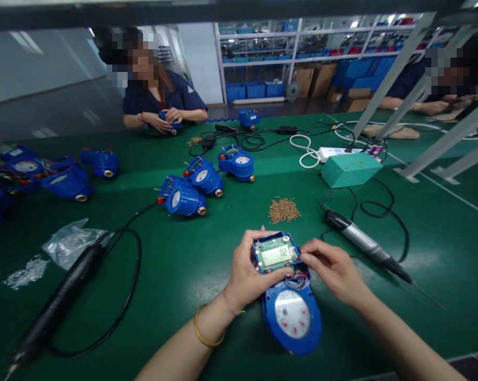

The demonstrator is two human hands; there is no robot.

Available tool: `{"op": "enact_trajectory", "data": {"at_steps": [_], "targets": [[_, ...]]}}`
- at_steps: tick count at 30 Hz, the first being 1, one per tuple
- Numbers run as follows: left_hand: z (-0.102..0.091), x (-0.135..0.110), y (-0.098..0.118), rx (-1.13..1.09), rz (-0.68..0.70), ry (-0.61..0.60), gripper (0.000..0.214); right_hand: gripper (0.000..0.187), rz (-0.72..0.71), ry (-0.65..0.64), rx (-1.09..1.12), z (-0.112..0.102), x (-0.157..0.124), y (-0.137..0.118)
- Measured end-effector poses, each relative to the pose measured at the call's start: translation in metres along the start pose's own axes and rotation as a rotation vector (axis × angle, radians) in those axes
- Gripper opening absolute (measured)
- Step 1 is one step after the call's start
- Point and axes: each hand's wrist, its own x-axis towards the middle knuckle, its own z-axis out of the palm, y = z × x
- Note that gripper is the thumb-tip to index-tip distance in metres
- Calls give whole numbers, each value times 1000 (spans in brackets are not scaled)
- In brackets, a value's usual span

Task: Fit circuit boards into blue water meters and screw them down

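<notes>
A blue water meter (291, 316) lies on the green table in front of me, its round dial toward me. Its far half holds a green circuit board with an LCD display (276, 254) and coloured wires. My left hand (249, 270) grips the left side of that part, thumb resting on the board's lower edge. My right hand (334, 267) touches the board's right edge with pinched fingertips. A pile of small brass screws (284, 210) lies just beyond the meter.
An electric screwdriver (364, 244) lies to the right, another black one (60, 296) to the left. Several blue meters (201, 177) sit mid-table and at far left (66, 180). A green box (350, 168), cables, a plastic bag (70, 244). People work across the table.
</notes>
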Motion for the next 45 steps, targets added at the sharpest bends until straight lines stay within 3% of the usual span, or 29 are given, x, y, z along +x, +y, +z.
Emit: {"op": "enact_trajectory", "data": {"at_steps": [6,15,23,27,31,33,38,45], "targets": [[0,-3,-8,-65,-58,38,57,16,-246,17,-252,10,-6,-5],[-1,0,-11,-102,-20,1,56,23,-226,28,-256,17,7,-12],[-2,1,-10,-118,-47,-63,58,24,-115,-94,-158,10,17,-1],[-2,0,-11,-107,-64,-60,59,34,-166,-207,-145,1,15,2],[-2,1,-10,-101,-69,-68,60,47,-227,-401,-149,-16,13,2],[-1,2,-10,-97,-60,-74,59,44,-284,-435,-156,-21,14,4],[0,3,-8,-70,-45,-89,58,25,-400,-367,-113,-19,17,15],[0,3,-8,-81,-38,-120,59,34,-287,-201,-249,-9,12,8]]}}
